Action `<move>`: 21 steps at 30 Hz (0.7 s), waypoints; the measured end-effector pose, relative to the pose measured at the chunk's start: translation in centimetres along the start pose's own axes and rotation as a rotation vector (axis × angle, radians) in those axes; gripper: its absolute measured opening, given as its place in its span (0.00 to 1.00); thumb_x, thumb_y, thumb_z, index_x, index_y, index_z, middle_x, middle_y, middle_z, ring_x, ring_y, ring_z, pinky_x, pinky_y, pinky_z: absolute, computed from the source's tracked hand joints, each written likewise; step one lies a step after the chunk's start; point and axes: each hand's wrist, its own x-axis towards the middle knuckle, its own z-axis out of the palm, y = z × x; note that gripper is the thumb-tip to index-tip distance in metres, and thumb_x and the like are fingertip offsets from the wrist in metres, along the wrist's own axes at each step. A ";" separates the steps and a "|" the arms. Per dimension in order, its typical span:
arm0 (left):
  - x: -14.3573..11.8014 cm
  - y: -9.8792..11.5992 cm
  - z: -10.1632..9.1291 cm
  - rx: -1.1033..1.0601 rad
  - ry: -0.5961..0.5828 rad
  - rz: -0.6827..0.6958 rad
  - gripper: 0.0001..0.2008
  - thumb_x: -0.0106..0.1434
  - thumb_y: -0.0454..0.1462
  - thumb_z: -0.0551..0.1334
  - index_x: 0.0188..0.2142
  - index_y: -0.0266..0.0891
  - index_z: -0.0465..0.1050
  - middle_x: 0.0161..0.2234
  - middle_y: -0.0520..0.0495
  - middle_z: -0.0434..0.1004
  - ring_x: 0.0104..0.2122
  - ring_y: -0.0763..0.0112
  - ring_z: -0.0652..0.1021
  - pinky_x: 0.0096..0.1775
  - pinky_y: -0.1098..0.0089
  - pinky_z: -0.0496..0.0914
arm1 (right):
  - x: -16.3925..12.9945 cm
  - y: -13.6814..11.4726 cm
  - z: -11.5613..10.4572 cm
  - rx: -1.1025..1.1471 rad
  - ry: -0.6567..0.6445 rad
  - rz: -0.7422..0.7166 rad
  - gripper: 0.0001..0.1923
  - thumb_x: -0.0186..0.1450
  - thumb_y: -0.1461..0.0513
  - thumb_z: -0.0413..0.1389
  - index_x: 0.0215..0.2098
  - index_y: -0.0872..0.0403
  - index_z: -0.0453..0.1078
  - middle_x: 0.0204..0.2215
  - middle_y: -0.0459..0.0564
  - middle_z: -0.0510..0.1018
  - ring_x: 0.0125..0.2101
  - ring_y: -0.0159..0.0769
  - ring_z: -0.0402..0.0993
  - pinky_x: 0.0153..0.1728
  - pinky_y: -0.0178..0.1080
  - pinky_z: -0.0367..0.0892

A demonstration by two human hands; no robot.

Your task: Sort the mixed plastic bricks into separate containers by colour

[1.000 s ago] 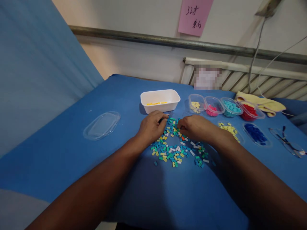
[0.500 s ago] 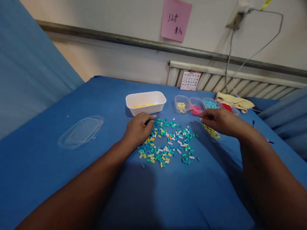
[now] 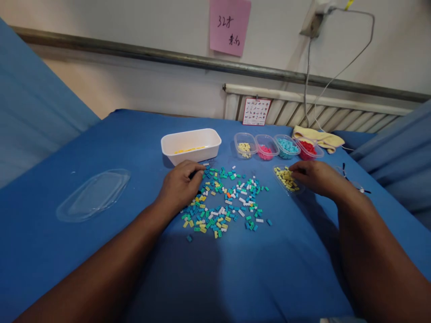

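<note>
**Two hands at a scatter of small coloured bricks on a blue cloth**

The left hand (image 3: 178,186) rests knuckles-up on the upper left edge of the brick pile (image 3: 224,204), its fingers curled together; whether they pinch a brick cannot be told, since the fingertips are turned under the palm. The right hand (image 3: 316,177) lies to the right, fingertips drawn together at the rim of the shallow clear lid holding pale yellow bricks (image 3: 286,179); what, if anything, sits between the fingertips is too small to make out. The pile itself, of teal, blue, yellow, white and a single orange piece, spreads loosely between the two hands on the blue cloth (image 3: 101,134).

Just behind the left hand stands a white rectangular tub (image 3: 191,146) with a few yellow pieces in it. To its right runs a row of four small clear cups (image 3: 278,147), holding cream, pink, light blue and red bricks. A clear oval lid (image 3: 93,195) lies well apart on the left. A folded yellow cloth (image 3: 318,137) lies behind the cups. A pair of glasses near the right wrist is partly hidden by the forearm. On the wall hang a pink note (image 3: 230,26) and a cable
</note>
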 end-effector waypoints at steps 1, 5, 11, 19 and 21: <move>0.0 0.0 0.0 -0.002 0.001 0.000 0.11 0.71 0.41 0.62 0.45 0.45 0.84 0.47 0.46 0.87 0.49 0.58 0.85 0.59 0.56 0.78 | -0.1 0.1 0.0 0.007 0.008 -0.004 0.18 0.70 0.56 0.56 0.49 0.51 0.85 0.38 0.51 0.89 0.36 0.42 0.83 0.37 0.41 0.69; 0.0 -0.2 0.0 -0.004 0.004 -0.011 0.11 0.71 0.41 0.62 0.45 0.45 0.84 0.47 0.46 0.87 0.49 0.59 0.84 0.59 0.57 0.78 | -0.5 0.7 0.1 0.037 0.056 0.003 0.19 0.71 0.56 0.55 0.49 0.51 0.86 0.40 0.53 0.89 0.38 0.44 0.84 0.40 0.41 0.72; -0.2 0.1 0.2 0.010 -0.006 0.015 0.11 0.71 0.39 0.61 0.45 0.42 0.84 0.46 0.45 0.86 0.49 0.59 0.85 0.57 0.57 0.78 | -0.8 -1.0 1.0 0.072 0.231 -0.020 0.18 0.73 0.54 0.56 0.50 0.51 0.85 0.43 0.56 0.89 0.42 0.50 0.85 0.43 0.46 0.73; -0.4 0.5 0.2 0.006 -0.008 0.002 0.10 0.72 0.37 0.61 0.45 0.43 0.84 0.46 0.46 0.87 0.50 0.59 0.84 0.57 0.58 0.78 | -0.4 -13.6 1.4 0.275 -0.067 -0.522 0.11 0.75 0.57 0.57 0.48 0.50 0.82 0.44 0.51 0.88 0.41 0.41 0.83 0.44 0.39 0.70; -0.5 0.5 0.3 -0.007 0.004 0.000 0.10 0.72 0.37 0.62 0.44 0.43 0.84 0.46 0.46 0.86 0.50 0.59 0.84 0.57 0.57 0.78 | 0.1 -16.5 1.4 0.190 -0.099 -0.525 0.10 0.75 0.57 0.59 0.48 0.50 0.81 0.43 0.51 0.88 0.40 0.40 0.82 0.41 0.38 0.67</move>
